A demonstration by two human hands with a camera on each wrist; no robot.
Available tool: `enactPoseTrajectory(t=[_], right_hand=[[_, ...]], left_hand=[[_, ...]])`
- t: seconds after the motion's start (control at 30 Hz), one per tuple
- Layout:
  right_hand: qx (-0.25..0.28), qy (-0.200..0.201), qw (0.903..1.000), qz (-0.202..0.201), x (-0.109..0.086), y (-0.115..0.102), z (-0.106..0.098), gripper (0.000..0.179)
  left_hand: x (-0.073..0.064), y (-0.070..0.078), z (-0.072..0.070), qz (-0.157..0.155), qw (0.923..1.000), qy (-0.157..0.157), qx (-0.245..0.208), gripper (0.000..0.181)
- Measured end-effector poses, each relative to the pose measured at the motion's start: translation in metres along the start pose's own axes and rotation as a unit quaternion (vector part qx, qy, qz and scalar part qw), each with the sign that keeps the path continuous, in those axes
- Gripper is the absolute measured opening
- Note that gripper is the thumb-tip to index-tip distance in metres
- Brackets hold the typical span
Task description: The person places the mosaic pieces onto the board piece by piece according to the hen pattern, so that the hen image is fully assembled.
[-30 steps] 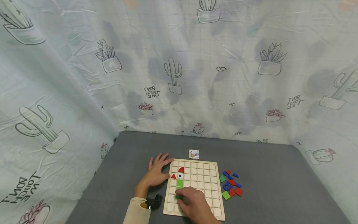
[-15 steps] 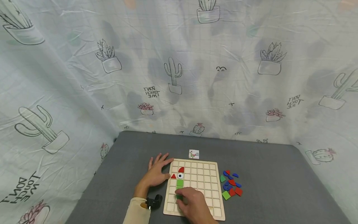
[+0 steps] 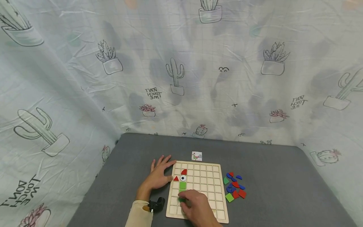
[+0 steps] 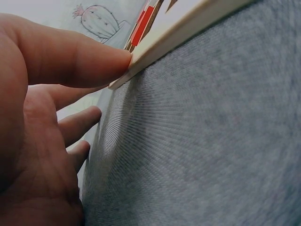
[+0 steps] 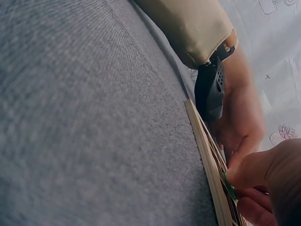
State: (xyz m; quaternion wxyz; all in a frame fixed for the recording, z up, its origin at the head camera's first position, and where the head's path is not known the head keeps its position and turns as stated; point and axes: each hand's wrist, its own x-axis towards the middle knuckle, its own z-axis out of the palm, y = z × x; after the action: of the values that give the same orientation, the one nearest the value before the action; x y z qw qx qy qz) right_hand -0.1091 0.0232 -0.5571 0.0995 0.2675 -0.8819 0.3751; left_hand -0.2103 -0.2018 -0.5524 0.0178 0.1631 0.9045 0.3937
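A wooden grid board point(image 3: 207, 181) lies on the grey table. My left hand point(image 3: 158, 176) rests along its left side with fingers spread, and in the left wrist view the thumb point(image 4: 94, 61) touches the board's edge. Over the board's lower left cells, my right hand point(image 3: 197, 205) pinches a dark green piece point(image 5: 229, 185) between thumb and fingers, down at the grid; its shape is mostly hidden. Above it in the same column sit a light green square point(image 3: 182, 185), a white eye tile point(image 3: 183, 178) and a red quarter-round point(image 3: 184, 172). A red triangle point(image 3: 176, 178) lies left of the eye.
Right of the board is a loose pile of red, blue and green pieces point(image 3: 235, 185), with a light green square point(image 3: 229, 197) at its near side. A small printed pattern card point(image 3: 197, 156) lies behind the board. A cactus-print curtain point(image 3: 181, 78) hangs behind the table.
Hardly anything differs: both hands keep their places, and the right hand stays on the dark green piece at the same cell. The head view has shifted very slightly.
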Motion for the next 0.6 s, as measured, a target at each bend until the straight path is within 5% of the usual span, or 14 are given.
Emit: enactPoseTrajectory(t=[0.37,0.6], right_hand=[[0.048,0.035,0.9963,-0.063,-0.011,0.017,-0.012,0.03],[0.078,0.035,0.9963,0.004,-0.032,0.04,-0.051,0.027]], left_hand=[[-0.001,0.0,0.002,-0.003,1.0,0.001,0.004,0.069],[-0.001,0.002,0.003,-0.008,1.0,0.003,0.0,0.07]])
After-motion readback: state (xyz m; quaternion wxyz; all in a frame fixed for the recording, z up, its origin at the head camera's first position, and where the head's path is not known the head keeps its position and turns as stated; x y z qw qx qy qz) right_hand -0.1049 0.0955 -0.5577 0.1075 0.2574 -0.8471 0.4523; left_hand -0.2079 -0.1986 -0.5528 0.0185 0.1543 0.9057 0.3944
